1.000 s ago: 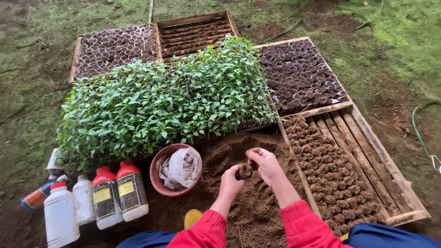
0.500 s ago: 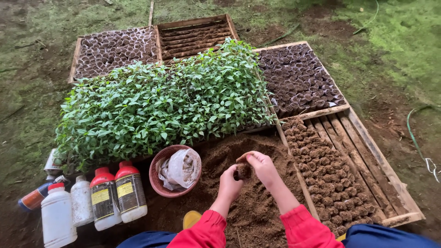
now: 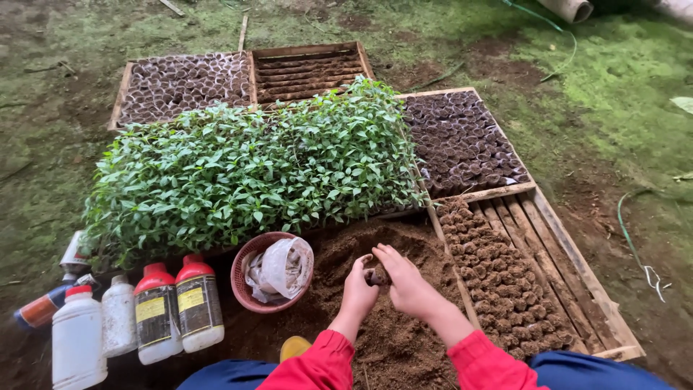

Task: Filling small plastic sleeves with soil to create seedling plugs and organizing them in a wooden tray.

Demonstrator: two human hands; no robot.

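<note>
Mossy green ground (image 3: 621, 79); bare soil; daylight

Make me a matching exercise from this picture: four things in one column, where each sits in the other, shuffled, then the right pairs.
Things:
1. dense bed of green leafy seedlings
2. round reddish woven basket holding a crumpled pale bag
3. two white plastic bottles with red caps and yellow labels
4. small dark soil-filled pot

Places:
A. bottom left, beside plain white bottles
B. between the left hand and right hand, over the brown soil heap
C. middle of the picture, behind the soil heap
D. just left of the soil heap

Pairs: 1-C, 2-D, 3-A, 4-B
</note>
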